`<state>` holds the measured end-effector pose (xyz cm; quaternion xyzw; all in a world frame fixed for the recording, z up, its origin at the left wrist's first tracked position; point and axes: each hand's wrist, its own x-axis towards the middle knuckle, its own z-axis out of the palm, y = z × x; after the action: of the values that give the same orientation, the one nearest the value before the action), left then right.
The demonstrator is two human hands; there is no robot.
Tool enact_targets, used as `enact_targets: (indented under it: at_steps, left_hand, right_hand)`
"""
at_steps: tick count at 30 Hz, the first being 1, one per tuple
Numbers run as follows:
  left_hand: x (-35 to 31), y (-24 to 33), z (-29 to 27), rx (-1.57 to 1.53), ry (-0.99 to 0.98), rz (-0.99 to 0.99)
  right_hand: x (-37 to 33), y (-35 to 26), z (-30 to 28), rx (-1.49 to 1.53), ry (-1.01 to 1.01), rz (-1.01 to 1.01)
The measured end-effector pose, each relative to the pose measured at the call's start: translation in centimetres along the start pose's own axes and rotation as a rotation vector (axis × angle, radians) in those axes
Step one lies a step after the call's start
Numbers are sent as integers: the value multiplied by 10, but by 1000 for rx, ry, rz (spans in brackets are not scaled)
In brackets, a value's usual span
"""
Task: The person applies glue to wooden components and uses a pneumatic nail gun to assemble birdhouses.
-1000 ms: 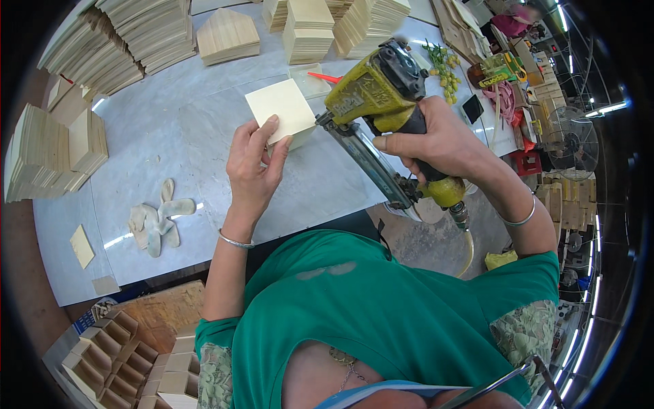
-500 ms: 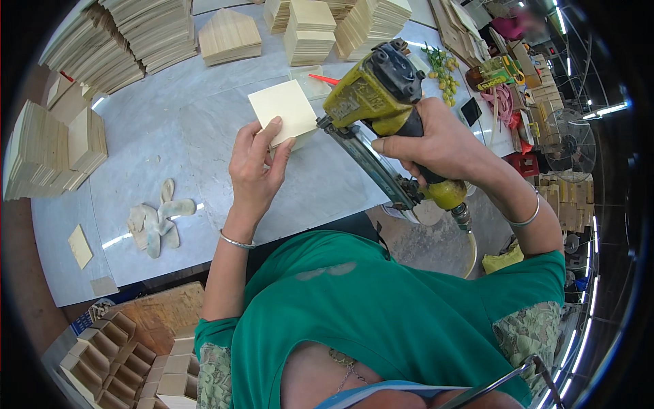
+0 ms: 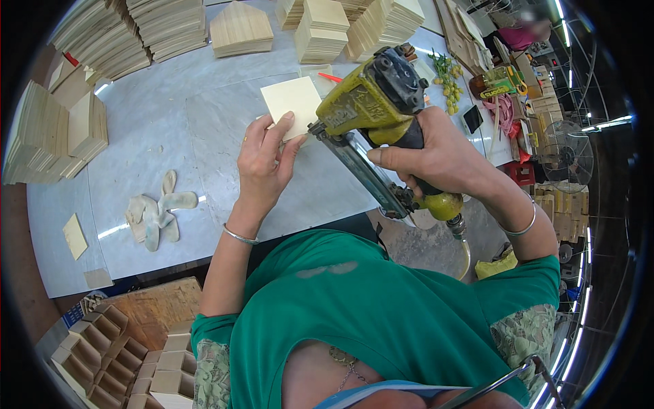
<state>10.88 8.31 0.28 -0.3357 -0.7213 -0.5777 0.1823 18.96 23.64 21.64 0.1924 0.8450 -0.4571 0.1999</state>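
Observation:
A pale square wooden panel [image 3: 287, 97] is pinched at its near edge by my left hand [image 3: 264, 162], with the thumb and fingers closed on it. What lies under the panel is mostly hidden. My right hand [image 3: 446, 151] is wrapped around the grip of a yellow-and-black pneumatic nail gun [image 3: 361, 102]. The gun's nose is at the panel's lower right edge, close to my left fingertips; I cannot tell if it touches. An air hose [image 3: 466, 259] hangs from the handle's end.
White gloves [image 3: 162, 213] and a thin wood piece [image 3: 75, 236] lie on the grey table [image 3: 225, 191]. Wooden panel stacks [image 3: 322, 31] stand along the far side and left. Small fruit [image 3: 451, 88] and a phone [image 3: 473, 119] sit at right. Open wooden boxes [image 3: 102, 341] fill the lower left.
The nail gun's nose has slid a little left and nearer along the panel's edge, toward my left fingertips. The whole view has shifted slightly. Both hands keep their holds.

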Motion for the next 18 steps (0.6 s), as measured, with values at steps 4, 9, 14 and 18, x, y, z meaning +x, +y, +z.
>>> enact_targets:
  at_steps: [4,9,14,18]
  left_hand:
    - [-1,-1,0,4,-7,-2]
    - [0,-3,0,-1,-4,19]
    - [-5,-2,-10,-20,-63,-39]
    - [-5,-3,-16,7,-99,13]
  right_hand:
    - [1,0,1,-12,4,-21]
    - [1,0,2,-37,9,-24]
    - [2,1,2,-64,-3,15]
    - [-1,-3,3,-97,-6,66]
